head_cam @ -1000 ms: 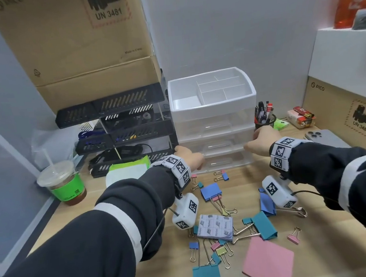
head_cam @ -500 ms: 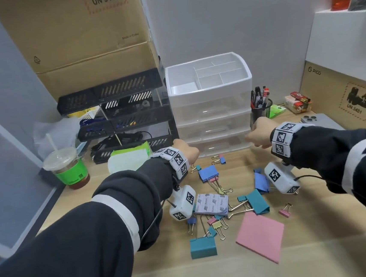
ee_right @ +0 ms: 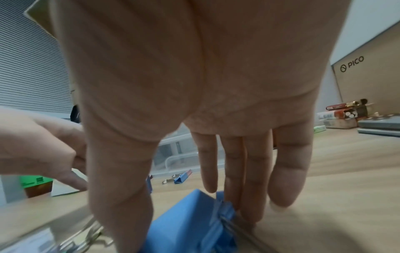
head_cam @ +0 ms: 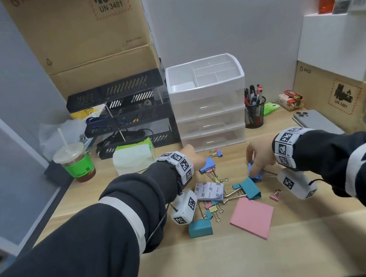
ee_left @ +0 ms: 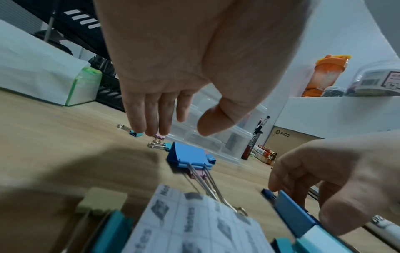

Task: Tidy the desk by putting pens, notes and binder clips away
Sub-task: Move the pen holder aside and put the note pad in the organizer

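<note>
1. Our right hand (head_cam: 260, 156), centre right of the frame, closes thumb and fingers around a blue binder clip (ee_right: 190, 220) on the desk (head_cam: 278, 252), ready to lift.
2. Our left hand (ee_left: 173, 71) hovers relaxed, holding nothing, over the small clips (ee_left: 155, 145), probably reaching next.

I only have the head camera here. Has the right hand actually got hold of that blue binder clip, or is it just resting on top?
Observer: The right wrist view shows the right hand pinching the blue binder clip, thumb on one side, fingers at the wire handles.
Operator: Is it off the desk yet?
Observer: Not visibly. In the left wrist view it seems to sit on the desk.
Operator: And the left hand?
Observer: The left hand holds nothing. Its straight fingers point toward a small blue clip near the drawer unit.
</note>
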Available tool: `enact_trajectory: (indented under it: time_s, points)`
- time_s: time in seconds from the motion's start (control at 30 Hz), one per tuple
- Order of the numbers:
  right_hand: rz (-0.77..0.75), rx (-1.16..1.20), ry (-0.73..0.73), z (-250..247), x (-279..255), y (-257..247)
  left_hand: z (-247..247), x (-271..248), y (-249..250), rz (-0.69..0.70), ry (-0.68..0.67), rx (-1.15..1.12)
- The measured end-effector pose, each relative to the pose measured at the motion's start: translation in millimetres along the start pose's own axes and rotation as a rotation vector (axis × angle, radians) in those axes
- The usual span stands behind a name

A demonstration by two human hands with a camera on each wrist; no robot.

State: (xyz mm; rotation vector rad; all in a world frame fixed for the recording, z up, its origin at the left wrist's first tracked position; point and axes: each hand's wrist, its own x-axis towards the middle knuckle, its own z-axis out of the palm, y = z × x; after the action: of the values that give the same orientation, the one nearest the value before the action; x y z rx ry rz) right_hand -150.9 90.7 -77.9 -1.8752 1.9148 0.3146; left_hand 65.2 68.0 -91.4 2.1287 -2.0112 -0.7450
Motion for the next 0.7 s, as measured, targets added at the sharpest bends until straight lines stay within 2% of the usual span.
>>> enact_trajectory:
  time_s: [0.1,0.23,0.37,0.53,0.7]
  points:
    - [-0.004,-0.021,0.030,10.0,-7.1,1.5,-0.7,-14.6,0.2,0.034,-0.011,0.033]
    - [-0.032,0.056,0.157,19.3,-15.5,-0.8,3.5,-30.4,-1.4,0.070,-0.080,0.135]
    - [-0.217,0.147,0.264,20.3,-36.0,-17.6,3.9,-51.9,-2.3,0.138,-0.168,0.297]
    - [-0.377,-0.021,0.020,38.5,-68.1,-47.5,12.0,-70.8,-6.6,0.257,-0.204,0.531]
    - [-0.376,-0.283,-0.038,53.9,-78.1,-54.5,9.8,-77.5,-8.9,0.293,-0.178,0.600]
